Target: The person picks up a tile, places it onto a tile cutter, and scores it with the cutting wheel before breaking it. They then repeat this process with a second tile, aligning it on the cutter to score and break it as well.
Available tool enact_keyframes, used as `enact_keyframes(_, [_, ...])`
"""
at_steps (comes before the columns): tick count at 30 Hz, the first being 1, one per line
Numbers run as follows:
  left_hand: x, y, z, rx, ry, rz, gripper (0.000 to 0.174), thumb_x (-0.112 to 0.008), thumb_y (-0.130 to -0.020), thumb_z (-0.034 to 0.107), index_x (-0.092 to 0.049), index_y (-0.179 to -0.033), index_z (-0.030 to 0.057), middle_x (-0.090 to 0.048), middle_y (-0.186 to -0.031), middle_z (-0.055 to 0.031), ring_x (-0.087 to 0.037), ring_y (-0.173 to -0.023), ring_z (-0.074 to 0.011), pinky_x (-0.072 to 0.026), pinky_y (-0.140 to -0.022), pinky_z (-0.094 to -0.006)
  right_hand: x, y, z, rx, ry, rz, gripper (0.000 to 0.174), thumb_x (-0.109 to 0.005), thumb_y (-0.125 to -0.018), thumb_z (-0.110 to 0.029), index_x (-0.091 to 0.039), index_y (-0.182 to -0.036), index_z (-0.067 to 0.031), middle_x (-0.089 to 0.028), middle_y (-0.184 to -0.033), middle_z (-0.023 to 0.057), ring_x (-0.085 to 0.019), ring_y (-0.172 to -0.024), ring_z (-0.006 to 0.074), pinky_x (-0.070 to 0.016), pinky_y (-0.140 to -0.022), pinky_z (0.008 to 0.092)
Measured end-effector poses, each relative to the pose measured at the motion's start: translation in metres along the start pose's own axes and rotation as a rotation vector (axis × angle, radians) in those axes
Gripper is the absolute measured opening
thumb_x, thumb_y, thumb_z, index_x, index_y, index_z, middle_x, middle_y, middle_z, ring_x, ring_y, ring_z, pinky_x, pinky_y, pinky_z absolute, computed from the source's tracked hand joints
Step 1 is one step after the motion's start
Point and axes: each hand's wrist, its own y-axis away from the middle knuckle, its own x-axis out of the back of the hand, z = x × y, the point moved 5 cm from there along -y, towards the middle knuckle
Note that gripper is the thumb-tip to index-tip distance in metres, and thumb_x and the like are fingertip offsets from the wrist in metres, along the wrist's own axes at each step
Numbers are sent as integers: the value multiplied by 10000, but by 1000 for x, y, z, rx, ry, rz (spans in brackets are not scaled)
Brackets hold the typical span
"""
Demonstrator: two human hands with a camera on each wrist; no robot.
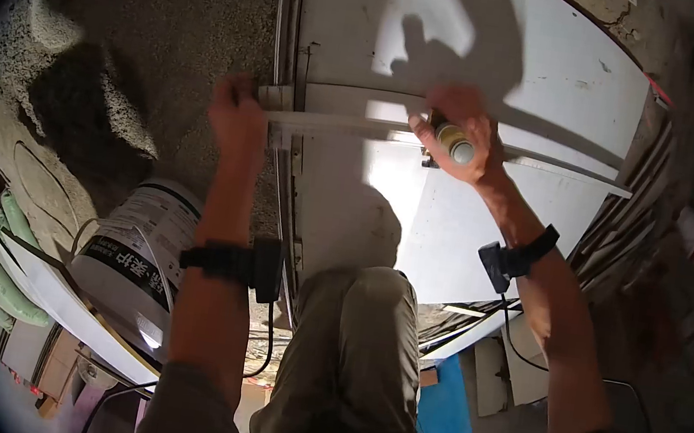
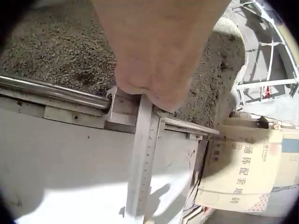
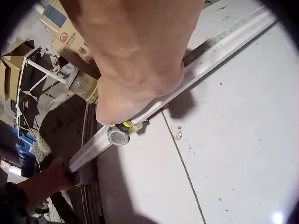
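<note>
A long pale metal guide rail (image 1: pixel 342 123) lies across a large white tile (image 1: pixel 344 41); the left wrist view shows measuring marks (image 2: pixel 148 161) along it. My left hand (image 1: pixel 239 119) grips the rail's left end, just past the tile's edge, its fingertips mostly hidden. Partway along the rail, my right hand (image 1: pixel 485 151) wraps round a sliding tile cutter (image 1: pixel 454 139) with a yellowish, cylindrical handle and a pale end cap. In the right wrist view, a round grey knob (image 3: pixel 118 136) with yellow parts sits at the rail beneath that hand.
Metal tubing (image 2: pixel 56 92) borders the tile on the left, with a heap of gravelly sand (image 1: pixel 190 12) beyond. A white bucket (image 1: pixel 134 232) stands by my left forearm. A printed cardboard box (image 2: pixel 240 168) is near the tile. A straight seam (image 3: pixel 182 163) crosses the white surface.
</note>
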Motion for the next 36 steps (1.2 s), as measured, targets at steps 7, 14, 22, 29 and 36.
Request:
enact_keyframes(7, [32,44,-62,66,-128,-55,240,-449,-1022,71,-646,-1112,-31,-658,-1018,-128,-600,-892,-217,-489,-834,-373,-26,70,-27,-7,65,-1,454,-795,-837,-376,-680,-1141,-60,-571,-1337,176,-562,-1221,370,-535,-992,488])
enact_keyframes(14, [59,74,-131,48,-158,-42,229,-443,-1020,80,-648,-1077,-6,-637,-961,-108,-587,-827,-215,-485,-794,-388,-41,126,-46,-92,87,4,576,-822,-788,-257,-621,-1286,-48,-560,-1363,229,-596,-1197,407,-539,-979,484])
enact_keyframes(22, [61,86,-134,185,-53,-46,229,-438,-1026,83,-633,-1129,18,-629,-958,-87,-585,-832,-212,-480,-784,-389,-50,140,-43,-220,48,-42,662,-745,-831,-354,-539,-1423,-141,-477,-1424,200,-605,-1186,444,-557,-996,522])
enact_keyframes(29, [85,113,-196,26,-71,-19,187,-480,-984,43,-642,-1069,6,-613,-921,-80,-566,-844,-200,-476,-790,-376,-64,192,-66,-153,103,-45,709,-756,-798,-276,-528,-1451,-120,-463,-1491,212,-582,-1256,431,-556,-1018,496])
enact_keyframes(36, [107,137,-260,36,-113,57,216,-495,-907,41,-676,-1023,18,-647,-941,-105,-602,-861,-239,-488,-824,-398,-84,241,-78,-103,88,-27,736,-732,-776,-191,-501,-1469,-97,-433,-1519,242,-555,-1293,481,-557,-997,542])
